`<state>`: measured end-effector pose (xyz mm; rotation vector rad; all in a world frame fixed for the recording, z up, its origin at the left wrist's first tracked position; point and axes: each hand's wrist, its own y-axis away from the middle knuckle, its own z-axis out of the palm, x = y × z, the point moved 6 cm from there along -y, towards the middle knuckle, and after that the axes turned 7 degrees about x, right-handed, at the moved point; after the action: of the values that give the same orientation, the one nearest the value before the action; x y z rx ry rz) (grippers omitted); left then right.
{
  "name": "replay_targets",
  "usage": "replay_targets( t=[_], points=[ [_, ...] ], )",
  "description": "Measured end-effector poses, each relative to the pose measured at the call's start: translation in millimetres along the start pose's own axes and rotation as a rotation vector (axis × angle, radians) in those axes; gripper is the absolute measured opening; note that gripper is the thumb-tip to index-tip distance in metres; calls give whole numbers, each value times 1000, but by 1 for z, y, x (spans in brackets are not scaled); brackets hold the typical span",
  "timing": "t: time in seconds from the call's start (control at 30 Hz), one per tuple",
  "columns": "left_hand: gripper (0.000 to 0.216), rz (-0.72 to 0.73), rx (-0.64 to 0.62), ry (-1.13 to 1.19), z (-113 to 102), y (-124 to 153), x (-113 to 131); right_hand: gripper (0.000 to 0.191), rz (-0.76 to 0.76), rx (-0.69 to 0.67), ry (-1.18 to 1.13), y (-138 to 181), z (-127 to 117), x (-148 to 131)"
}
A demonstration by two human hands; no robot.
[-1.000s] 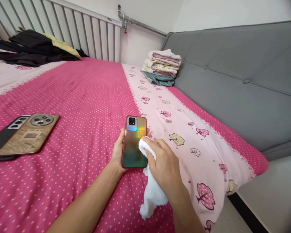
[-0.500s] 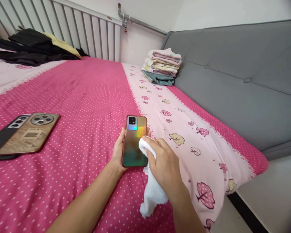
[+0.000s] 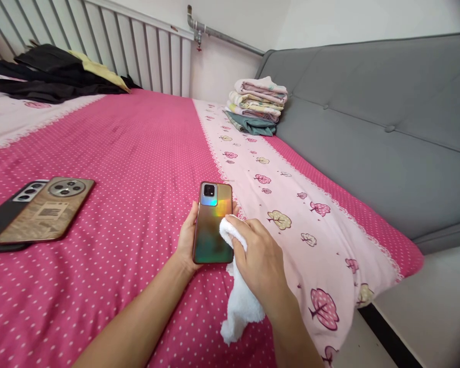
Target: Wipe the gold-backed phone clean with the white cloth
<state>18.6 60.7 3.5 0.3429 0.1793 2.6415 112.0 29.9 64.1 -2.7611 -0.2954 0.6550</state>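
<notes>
A smartphone (image 3: 211, 230) with a shiny back, shading from gold to green, is held with its camera side facing me. My left hand (image 3: 187, 236) grips it from the left and beneath, closed round its edges; some fingertips show past its right edge. In my right hand (image 3: 261, 255) is a white cloth (image 3: 242, 309), pinched between thumb and fingers. A fold of the cloth lies at the phone's right side, seemingly against its back. The rest of the cloth hangs down below my right hand.
On the pink dotted bedspread (image 3: 138, 148), a brown phone (image 3: 48, 212) partly covers a black phone (image 3: 2, 222) at left. Folded cloths (image 3: 256, 102) are stacked by the grey headboard (image 3: 368, 102). Dark clothes (image 3: 49, 71) lie near the white radiator (image 3: 138, 51).
</notes>
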Motion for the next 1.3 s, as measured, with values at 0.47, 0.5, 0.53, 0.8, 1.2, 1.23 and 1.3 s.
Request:
replay_targets(
  t=[0.47, 0.5, 0.53, 0.8, 1.2, 1.23, 1.3],
  points=[
    [72, -2, 1, 17, 0, 0, 0, 42, 3, -3, 3, -2, 0, -1],
    [72, -3, -1, 16, 0, 0, 0, 42, 2, -2, 3, -1, 0, -1],
    [72, -5, -4, 13, 0, 0, 0, 42, 0, 0, 2, -1, 0, -1],
    [72, -10, -15, 12, 2, 1, 0, 42, 6, -6, 5, -1, 0, -1],
    [72, -9, -23, 6, 3, 1, 0, 42, 11, -12, 12, -1, -1, -2],
    [72, -12, -27, 6, 3, 1, 0, 42, 12, -11, 13, -2, -1, -2],
    [72, -18, -37, 6, 3, 1, -1, 42, 10, -8, 16, -1, -1, -2]
  ],
)
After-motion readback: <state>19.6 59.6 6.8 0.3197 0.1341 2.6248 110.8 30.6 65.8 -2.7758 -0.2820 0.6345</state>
